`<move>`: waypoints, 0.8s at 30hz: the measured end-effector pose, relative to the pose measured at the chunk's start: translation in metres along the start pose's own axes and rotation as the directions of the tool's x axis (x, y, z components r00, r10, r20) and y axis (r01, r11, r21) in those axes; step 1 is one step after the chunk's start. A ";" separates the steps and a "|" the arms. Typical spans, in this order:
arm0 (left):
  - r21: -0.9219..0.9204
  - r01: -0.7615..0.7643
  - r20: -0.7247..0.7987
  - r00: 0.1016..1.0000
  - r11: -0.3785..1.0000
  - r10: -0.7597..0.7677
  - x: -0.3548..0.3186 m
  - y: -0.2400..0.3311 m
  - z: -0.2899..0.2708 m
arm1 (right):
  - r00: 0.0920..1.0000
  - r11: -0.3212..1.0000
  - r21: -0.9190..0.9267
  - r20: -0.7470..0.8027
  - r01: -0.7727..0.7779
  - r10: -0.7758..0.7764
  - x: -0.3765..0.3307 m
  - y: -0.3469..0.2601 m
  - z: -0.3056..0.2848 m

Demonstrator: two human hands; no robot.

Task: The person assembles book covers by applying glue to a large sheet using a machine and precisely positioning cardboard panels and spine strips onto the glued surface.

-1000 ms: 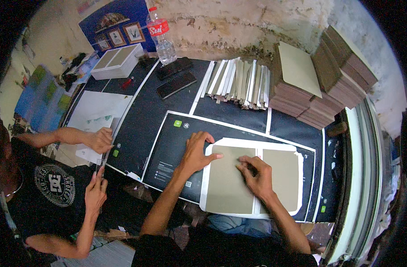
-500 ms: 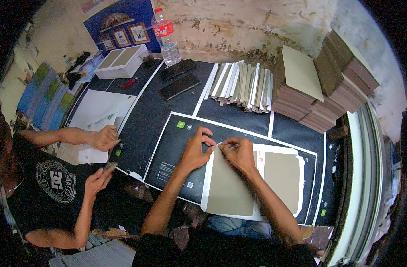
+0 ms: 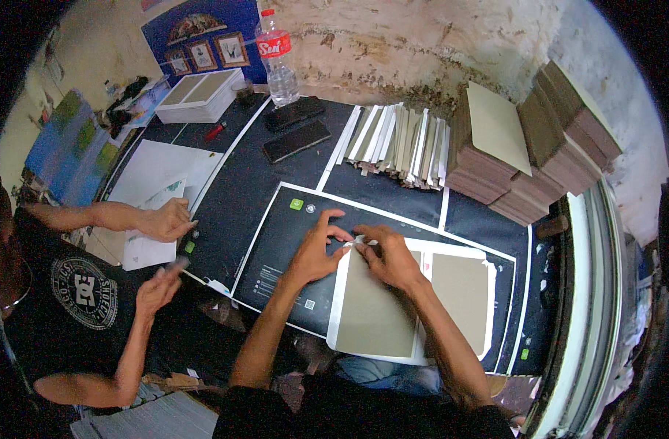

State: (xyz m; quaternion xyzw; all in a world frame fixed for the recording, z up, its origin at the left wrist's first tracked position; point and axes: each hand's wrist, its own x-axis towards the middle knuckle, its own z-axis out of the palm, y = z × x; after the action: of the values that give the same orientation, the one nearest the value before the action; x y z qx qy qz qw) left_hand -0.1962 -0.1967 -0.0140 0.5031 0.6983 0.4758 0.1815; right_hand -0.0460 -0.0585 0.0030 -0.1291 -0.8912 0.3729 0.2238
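A book cover [image 3: 378,314], white paper with two grey-brown boards laid on it, lies in front of me on the table, its lower edge reaching past the table's front. My left hand [image 3: 316,252] is at its upper left corner, the thumb and a bent finger closed about the paper edge while the index finger sticks out above. On the same corner my right hand [image 3: 389,256] pinches the white paper margin [image 3: 359,241], which stands raised and creased. The right forearm crosses the gap between the boards. The fingertips partly hide the corner.
Strips of offcut board and paper [image 3: 397,146] lie behind the cover. Tall stacks of cut board [image 3: 488,150] stand at the right. Two dark phones [image 3: 296,141] and a water bottle [image 3: 279,73] are farther back. At left, a co-worker's hands [image 3: 166,219] handle white sheets [image 3: 148,249].
My right hand has shifted slightly left along the corner, and the paper margin there looks more creased. My left hand stays nearly in place. The co-worker's upper hand has moved slightly left.
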 end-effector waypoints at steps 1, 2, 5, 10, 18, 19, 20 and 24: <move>0.002 0.003 0.006 1.000 1.000 -0.003 0.001 0.001 0.000 | 0.999 0.999 -0.045 0.041 0.022 -0.020 0.000 0.000 -0.002; 0.004 0.017 0.015 1.000 1.000 -0.017 0.002 0.001 -0.001 | 0.996 0.995 -0.088 0.083 0.045 -0.038 0.001 0.000 -0.004; -0.040 0.062 0.016 0.998 0.997 -0.061 0.004 0.003 0.000 | 0.983 0.981 -0.176 0.177 0.083 -0.051 0.006 0.001 -0.005; -0.029 0.074 -0.023 0.997 0.997 -0.075 0.002 0.002 -0.002 | 0.973 0.982 -0.175 0.229 0.068 -0.027 0.013 -0.013 -0.009; -0.040 0.099 -0.056 0.993 0.994 -0.101 0.005 -0.007 0.008 | 0.989 0.990 -0.118 0.139 0.074 -0.057 0.012 -0.005 -0.002; -0.030 0.069 -0.088 0.994 0.997 -0.071 0.005 -0.008 0.011 | 0.989 0.988 -0.123 0.133 0.089 -0.072 0.011 -0.005 -0.002; -0.019 0.058 -0.093 0.994 0.998 -0.059 0.005 -0.010 0.013 | 0.988 0.986 -0.127 0.127 0.104 -0.087 0.011 -0.005 -0.002; 0.018 0.011 -0.094 0.996 1.000 -0.010 0.006 -0.017 0.017 | 0.989 0.992 -0.089 0.133 0.084 -0.072 0.010 -0.001 -0.002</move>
State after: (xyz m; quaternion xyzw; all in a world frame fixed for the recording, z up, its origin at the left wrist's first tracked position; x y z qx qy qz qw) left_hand -0.1947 -0.1838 -0.0350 0.4782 0.7130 0.4914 0.1465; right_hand -0.0541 -0.0536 0.0081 -0.0802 -0.9248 0.3288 0.1737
